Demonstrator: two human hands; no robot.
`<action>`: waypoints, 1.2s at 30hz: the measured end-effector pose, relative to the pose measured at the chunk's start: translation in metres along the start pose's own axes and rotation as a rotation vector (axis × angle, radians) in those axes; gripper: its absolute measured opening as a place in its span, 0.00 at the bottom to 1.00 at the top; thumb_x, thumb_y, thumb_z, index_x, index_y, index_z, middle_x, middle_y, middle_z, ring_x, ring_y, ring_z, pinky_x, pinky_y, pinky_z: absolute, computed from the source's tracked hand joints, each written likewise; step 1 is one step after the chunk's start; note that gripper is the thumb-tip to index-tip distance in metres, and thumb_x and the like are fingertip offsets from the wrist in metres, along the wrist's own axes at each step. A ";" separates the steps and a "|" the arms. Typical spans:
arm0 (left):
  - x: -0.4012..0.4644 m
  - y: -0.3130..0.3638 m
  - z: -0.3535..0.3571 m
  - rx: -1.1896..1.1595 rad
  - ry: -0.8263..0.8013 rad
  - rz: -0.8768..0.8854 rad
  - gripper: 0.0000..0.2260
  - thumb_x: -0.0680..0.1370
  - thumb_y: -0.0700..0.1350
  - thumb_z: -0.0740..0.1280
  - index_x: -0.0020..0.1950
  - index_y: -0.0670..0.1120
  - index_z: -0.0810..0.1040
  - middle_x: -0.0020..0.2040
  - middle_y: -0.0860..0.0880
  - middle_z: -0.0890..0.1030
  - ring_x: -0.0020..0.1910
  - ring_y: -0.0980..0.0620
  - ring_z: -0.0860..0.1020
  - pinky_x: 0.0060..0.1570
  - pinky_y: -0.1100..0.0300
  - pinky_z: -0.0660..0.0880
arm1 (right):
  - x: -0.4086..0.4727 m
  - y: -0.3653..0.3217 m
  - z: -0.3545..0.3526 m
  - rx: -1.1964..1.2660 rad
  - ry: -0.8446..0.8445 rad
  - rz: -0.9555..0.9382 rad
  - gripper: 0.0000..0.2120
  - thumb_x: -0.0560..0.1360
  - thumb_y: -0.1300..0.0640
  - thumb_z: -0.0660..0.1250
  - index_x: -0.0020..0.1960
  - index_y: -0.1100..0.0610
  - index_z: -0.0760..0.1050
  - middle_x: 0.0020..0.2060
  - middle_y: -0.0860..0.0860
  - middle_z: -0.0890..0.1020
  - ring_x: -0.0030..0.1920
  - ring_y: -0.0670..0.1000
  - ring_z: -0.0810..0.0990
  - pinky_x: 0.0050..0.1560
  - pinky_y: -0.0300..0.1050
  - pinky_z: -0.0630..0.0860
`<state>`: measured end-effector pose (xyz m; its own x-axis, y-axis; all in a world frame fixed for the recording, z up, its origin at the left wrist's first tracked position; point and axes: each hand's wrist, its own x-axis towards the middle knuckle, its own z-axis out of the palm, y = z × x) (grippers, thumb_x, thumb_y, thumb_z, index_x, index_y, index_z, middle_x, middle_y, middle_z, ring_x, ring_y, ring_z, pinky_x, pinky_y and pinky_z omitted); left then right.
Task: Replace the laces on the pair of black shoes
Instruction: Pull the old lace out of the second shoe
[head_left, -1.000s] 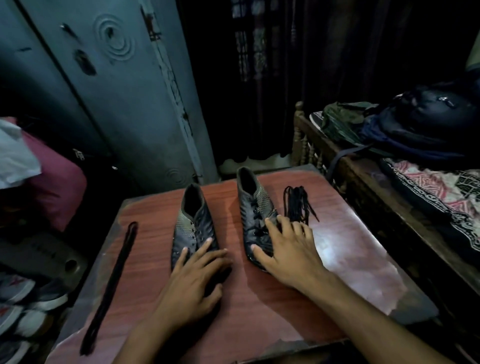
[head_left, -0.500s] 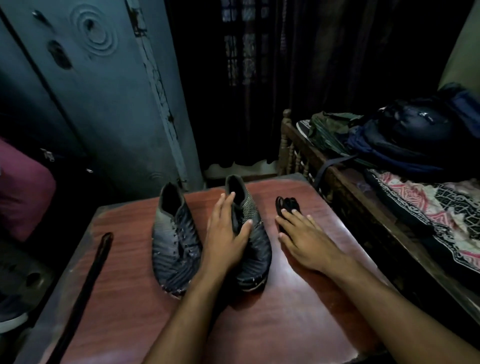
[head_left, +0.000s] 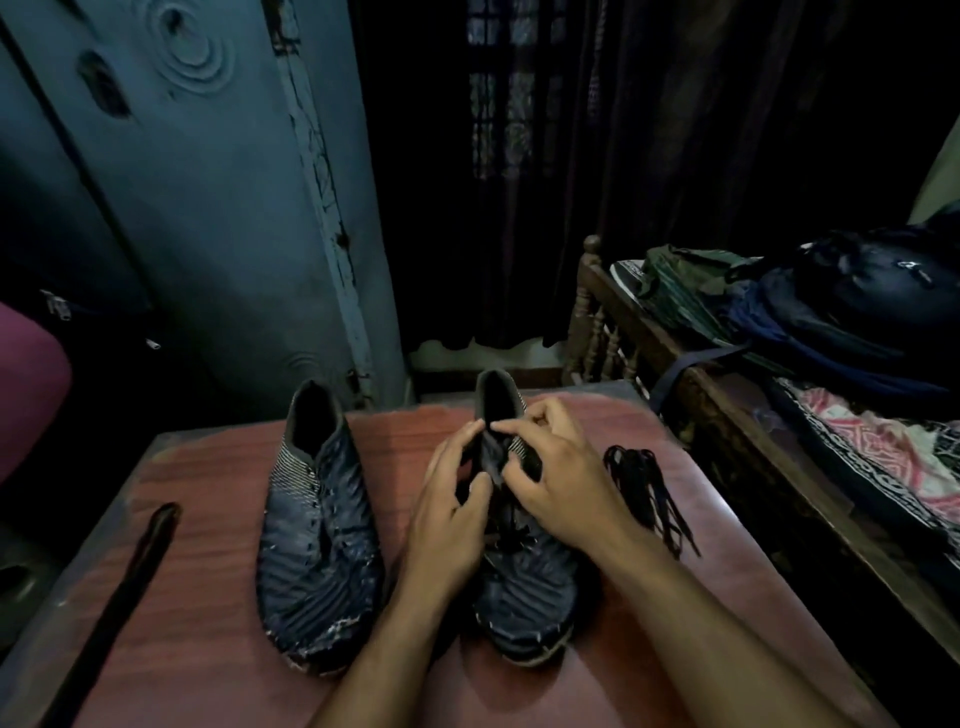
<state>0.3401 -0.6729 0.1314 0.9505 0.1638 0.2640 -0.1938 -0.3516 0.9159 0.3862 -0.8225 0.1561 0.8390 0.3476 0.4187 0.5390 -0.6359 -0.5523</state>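
Two black shoes stand side by side on a red table (head_left: 208, 467). Both hands, left hand (head_left: 447, 514) and right hand (head_left: 561, 483), pinch the tongue and laces of the right shoe (head_left: 524, 587). The left shoe (head_left: 317, 530) stands untouched beside it.

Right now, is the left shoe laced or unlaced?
Unlaced, as far as the dim view shows: the left shoe shows bare eyelets and no lace across its front. A loose lace lies apart on the table.

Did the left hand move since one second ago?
Yes. The left hand went from the left shoe's toe across to the right shoe, now pinching its laces.
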 end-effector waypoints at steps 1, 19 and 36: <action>0.001 -0.003 -0.003 -0.003 -0.003 0.015 0.23 0.79 0.45 0.62 0.74 0.59 0.71 0.72 0.60 0.72 0.72 0.60 0.71 0.74 0.50 0.69 | 0.000 0.002 0.005 0.010 0.019 -0.003 0.17 0.76 0.52 0.63 0.63 0.52 0.78 0.52 0.47 0.68 0.54 0.49 0.73 0.52 0.49 0.77; 0.004 -0.009 0.002 0.148 0.062 0.154 0.16 0.80 0.49 0.64 0.68 0.58 0.74 0.67 0.60 0.74 0.70 0.58 0.72 0.68 0.51 0.73 | 0.007 0.019 -0.012 0.157 0.068 -0.133 0.07 0.72 0.57 0.70 0.50 0.51 0.77 0.54 0.43 0.78 0.57 0.42 0.77 0.56 0.40 0.74; 0.006 -0.011 0.002 0.114 0.165 0.107 0.11 0.80 0.46 0.70 0.59 0.58 0.75 0.60 0.62 0.76 0.60 0.59 0.78 0.58 0.48 0.79 | 0.006 0.013 -0.005 0.065 0.114 -0.230 0.03 0.79 0.57 0.69 0.52 0.52 0.80 0.54 0.44 0.75 0.57 0.45 0.78 0.55 0.42 0.77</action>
<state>0.3485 -0.6703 0.1226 0.8717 0.2648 0.4124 -0.2542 -0.4752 0.8423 0.3979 -0.8321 0.1549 0.6821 0.3953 0.6152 0.7213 -0.5020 -0.4772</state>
